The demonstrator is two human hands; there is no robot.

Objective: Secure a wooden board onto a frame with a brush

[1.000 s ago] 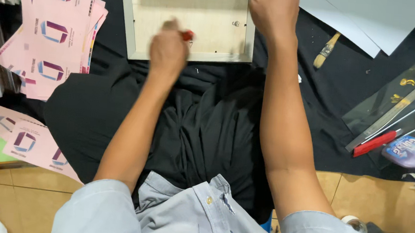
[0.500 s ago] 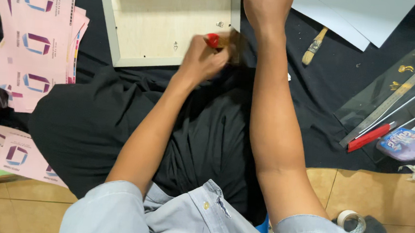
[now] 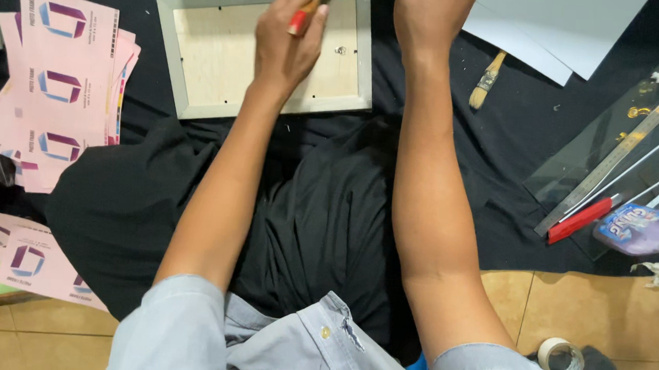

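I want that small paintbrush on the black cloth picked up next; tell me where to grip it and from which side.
Grip the paintbrush on its bare wooden handle, the upper end nearest the white sheets. It lies flat and slanted, bristles pointing down-left, with open black cloth on both long sides, so probably come from above, fingers pinching across the handle.

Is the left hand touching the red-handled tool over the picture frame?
Touching. The head view shows the left hand closed around the red-handled tool above the picture frame.

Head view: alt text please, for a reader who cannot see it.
A left hand grips a red-tipped tool over the back of a grey picture frame lying on black cloth; the right hand rests at the frame's top right corner. Pink printed sheets lie left.
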